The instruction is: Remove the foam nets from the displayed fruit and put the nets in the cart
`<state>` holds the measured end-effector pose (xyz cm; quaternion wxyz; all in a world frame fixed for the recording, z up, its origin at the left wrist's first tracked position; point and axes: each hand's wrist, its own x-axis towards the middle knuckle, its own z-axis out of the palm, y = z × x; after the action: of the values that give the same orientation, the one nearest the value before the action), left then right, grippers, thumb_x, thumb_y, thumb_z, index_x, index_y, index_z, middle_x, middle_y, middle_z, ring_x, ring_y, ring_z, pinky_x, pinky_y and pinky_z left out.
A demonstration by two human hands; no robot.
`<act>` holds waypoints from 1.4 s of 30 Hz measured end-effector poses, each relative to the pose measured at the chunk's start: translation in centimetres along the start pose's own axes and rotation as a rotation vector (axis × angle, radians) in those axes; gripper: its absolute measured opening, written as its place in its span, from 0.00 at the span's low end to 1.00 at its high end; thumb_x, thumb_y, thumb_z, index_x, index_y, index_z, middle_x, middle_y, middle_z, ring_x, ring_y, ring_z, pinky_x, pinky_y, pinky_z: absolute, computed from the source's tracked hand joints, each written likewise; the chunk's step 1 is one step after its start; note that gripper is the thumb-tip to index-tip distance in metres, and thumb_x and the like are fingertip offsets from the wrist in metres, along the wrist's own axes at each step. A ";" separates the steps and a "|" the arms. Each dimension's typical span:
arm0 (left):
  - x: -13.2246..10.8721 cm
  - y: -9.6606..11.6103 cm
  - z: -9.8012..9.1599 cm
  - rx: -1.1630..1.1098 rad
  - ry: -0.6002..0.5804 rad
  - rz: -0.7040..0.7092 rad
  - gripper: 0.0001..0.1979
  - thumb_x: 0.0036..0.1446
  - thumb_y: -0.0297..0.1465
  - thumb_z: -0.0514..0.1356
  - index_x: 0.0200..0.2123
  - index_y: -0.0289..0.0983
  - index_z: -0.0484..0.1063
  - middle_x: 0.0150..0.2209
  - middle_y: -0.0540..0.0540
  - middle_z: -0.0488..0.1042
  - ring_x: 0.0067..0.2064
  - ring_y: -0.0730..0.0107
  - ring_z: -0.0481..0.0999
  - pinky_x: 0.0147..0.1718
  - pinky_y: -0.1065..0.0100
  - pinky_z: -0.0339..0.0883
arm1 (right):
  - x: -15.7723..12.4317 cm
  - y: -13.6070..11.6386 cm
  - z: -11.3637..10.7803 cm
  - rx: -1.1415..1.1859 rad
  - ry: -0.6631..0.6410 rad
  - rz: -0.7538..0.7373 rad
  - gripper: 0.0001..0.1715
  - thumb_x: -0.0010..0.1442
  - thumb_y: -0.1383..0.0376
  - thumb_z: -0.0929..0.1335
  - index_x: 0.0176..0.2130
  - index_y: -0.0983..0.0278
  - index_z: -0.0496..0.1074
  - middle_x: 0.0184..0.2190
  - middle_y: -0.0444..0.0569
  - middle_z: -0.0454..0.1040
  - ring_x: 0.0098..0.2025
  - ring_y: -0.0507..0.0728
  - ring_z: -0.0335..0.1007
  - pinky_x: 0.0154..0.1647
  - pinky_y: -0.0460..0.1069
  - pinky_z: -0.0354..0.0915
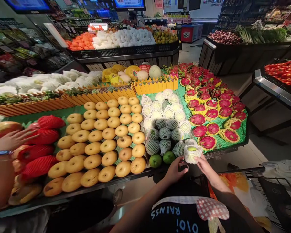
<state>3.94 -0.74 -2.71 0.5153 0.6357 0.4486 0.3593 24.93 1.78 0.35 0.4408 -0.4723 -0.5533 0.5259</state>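
Note:
Just past the display's front edge, my right hand (201, 162) is closed around a green fruit in a white foam net (192, 152); the net's open end shows the skin. Close by on its left is my left hand (176, 170), thumb and fingers apart; whether a fingertip touches the net I cannot tell. Nearest to that hand lie two bare green fruits (168, 157). Behind them are several netted green fruits (165, 133) in shadow, then brightly lit fruits in white nets (168, 111).
Rows of round yellow-brown pears (102, 139) fill the left. Another person's hand (12, 140) reaches over red-netted fruits (42, 149). Dragon fruits (212, 114) lie on the right. A wire shopping cart (269, 194) with bags stands at lower right. An orange fence (156, 85) runs behind.

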 end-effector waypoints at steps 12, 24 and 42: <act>0.2 0.3 1.2 -0.270 0.260 0.039 0.47 0.47 0.46 0.77 0.65 0.42 0.59 0.63 0.33 0.71 0.65 0.39 0.74 0.66 0.42 0.68 | -2.8 -3.8 1.2 -0.318 0.038 -0.271 0.46 0.56 0.53 0.80 0.68 0.56 0.68 0.69 0.60 0.71 0.71 0.70 0.66 0.72 0.69 0.63; -0.9 0.6 1.1 -0.145 0.348 -0.049 0.46 0.47 0.39 0.72 0.66 0.43 0.54 0.66 0.30 0.67 0.68 0.36 0.70 0.66 0.36 0.65 | -2.3 -8.4 2.5 -0.742 -0.095 -0.450 0.20 0.71 0.60 0.71 0.60 0.53 0.79 0.56 0.52 0.83 0.53 0.64 0.82 0.54 0.58 0.79; -1.5 2.5 -2.5 0.354 0.177 0.249 0.24 0.57 0.32 0.65 0.58 0.42 0.79 0.45 0.41 0.83 0.45 0.55 0.84 0.45 0.58 0.80 | -2.4 -5.1 0.4 -0.128 -0.005 0.020 0.36 0.43 0.49 0.83 0.49 0.61 0.80 0.39 0.49 0.84 0.41 0.64 0.80 0.45 0.57 0.76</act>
<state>1.66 -1.52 0.28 0.3060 0.7327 0.4660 0.3904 24.60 -0.69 5.42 0.4033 -0.5036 -0.5820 0.4949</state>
